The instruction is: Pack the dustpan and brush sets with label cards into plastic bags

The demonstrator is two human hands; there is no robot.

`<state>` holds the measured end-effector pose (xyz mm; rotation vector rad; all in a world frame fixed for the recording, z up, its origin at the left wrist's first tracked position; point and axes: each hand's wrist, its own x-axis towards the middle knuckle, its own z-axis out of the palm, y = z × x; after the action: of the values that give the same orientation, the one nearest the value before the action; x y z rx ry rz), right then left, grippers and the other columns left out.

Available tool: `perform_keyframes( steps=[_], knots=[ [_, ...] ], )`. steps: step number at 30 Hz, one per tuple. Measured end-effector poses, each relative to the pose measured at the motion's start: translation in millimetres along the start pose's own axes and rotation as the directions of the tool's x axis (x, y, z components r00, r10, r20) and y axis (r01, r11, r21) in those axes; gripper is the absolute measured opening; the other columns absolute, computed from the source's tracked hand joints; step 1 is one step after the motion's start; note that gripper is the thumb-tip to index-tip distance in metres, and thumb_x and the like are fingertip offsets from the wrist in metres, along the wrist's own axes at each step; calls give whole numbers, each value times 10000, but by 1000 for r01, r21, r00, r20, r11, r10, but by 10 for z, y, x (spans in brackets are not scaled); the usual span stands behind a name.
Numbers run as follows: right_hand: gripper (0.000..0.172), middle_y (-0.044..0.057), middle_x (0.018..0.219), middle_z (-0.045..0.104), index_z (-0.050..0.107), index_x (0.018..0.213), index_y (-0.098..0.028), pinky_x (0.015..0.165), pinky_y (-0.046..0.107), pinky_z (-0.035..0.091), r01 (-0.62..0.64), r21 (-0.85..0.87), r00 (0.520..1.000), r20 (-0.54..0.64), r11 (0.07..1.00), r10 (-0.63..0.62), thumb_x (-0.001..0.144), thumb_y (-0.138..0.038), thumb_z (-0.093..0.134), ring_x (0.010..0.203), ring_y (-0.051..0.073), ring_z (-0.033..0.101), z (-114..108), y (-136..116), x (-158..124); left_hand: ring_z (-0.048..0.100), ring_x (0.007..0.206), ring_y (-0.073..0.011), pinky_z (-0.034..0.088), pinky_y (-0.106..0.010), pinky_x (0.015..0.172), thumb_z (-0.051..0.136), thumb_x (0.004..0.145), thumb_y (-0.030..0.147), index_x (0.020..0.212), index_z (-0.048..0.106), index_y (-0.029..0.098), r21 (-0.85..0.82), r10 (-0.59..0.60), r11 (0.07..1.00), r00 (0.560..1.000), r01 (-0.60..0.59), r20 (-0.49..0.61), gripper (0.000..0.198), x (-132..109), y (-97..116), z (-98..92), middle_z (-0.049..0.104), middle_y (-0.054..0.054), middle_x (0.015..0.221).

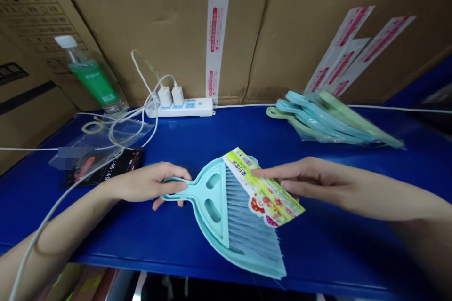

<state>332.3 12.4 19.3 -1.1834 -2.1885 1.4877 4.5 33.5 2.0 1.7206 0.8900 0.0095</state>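
Note:
A light blue dustpan (202, 233) with a matching hand brush (243, 211) nested in it lies above the blue tabletop, its bristles pointing right. My left hand (158, 182) is wrapped round the handles at the left end. Across the bristles rests a yellow-green printed card label (270, 188) with a mushroom picture, tilted down to the right. My right hand (303, 178) reaches in from the right, index finger lying on the card and the thumb by its edge, so the card sits between them. The other right fingers are partly hidden.
Bagged blue and green dustpan sets (332, 117) lie at the back right. A white power strip (187, 107) with plugged chargers stands against the cardboard (169, 19). At left are a bottle (93, 77), a phone (106, 167), a clear bag and a loose white cable (52, 214) crossing my left arm.

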Motion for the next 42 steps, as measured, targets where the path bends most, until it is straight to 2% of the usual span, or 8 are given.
perform_keyframes(
  steps=[8,14,17,22,27,32,38,42],
  knots=[
    [474,30,849,746,626,1307,-259,635,277,566,-52,113,989,146,992,35,894,-476,542,700,161,679,116,-86,-3,489,477,-54,405,-133,400,498,949,460,892,616,134,-15,6,1000,1000,-6,10,351,15,3,0,617,-15,764],
    [602,42,774,753,403,1483,-236,679,318,589,-93,262,977,211,960,37,940,-484,474,748,188,726,125,-56,-55,494,486,-57,405,-133,403,498,951,447,896,624,134,-21,-1,1000,1000,2,7,342,13,27,-2,608,-11,757],
    [580,26,746,736,405,1483,-237,645,312,588,-56,187,983,182,981,22,937,-418,481,677,178,716,140,-55,-55,490,478,-54,405,-130,401,497,952,452,903,625,136,-20,-8,1000,1000,8,9,344,16,26,0,612,-7,756],
    [378,-3,714,700,673,1246,-298,523,229,512,61,-118,997,55,991,-55,914,-312,495,535,121,630,212,-16,14,493,480,-54,404,-128,404,493,955,448,926,625,141,-12,-9,1000,1000,9,0,336,15,17,-1,616,-5,759],
    [311,-4,679,685,764,1070,-280,430,196,420,53,-207,996,-59,977,-67,925,-383,509,425,81,528,262,21,38,501,482,-54,415,-127,406,494,953,443,908,622,132,-10,-7,1000,1000,7,8,338,11,26,-5,619,-9,763],
    [301,31,878,748,783,999,-279,612,241,523,93,-164,992,-64,982,-105,921,-448,547,630,141,643,283,-48,34,499,472,-53,416,-131,402,500,949,458,884,625,135,6,-1,1000,1000,1,-10,353,13,36,-3,617,-8,759],
    [301,8,1125,724,692,1198,-353,819,316,549,143,-192,979,172,971,-110,913,-365,597,972,218,682,222,-71,-12,497,483,-60,424,-137,401,498,945,479,865,625,132,1,1,1000,1000,-2,2,378,11,48,1,619,-19,769],
    [418,53,1228,667,645,1274,-344,886,397,543,159,-352,985,-3,923,-171,878,-476,612,1065,270,642,223,-27,-50,493,472,-55,417,-134,400,500,944,469,861,621,135,-3,0,1000,1000,0,2,364,7,43,1,625,-18,772]
  ],
)
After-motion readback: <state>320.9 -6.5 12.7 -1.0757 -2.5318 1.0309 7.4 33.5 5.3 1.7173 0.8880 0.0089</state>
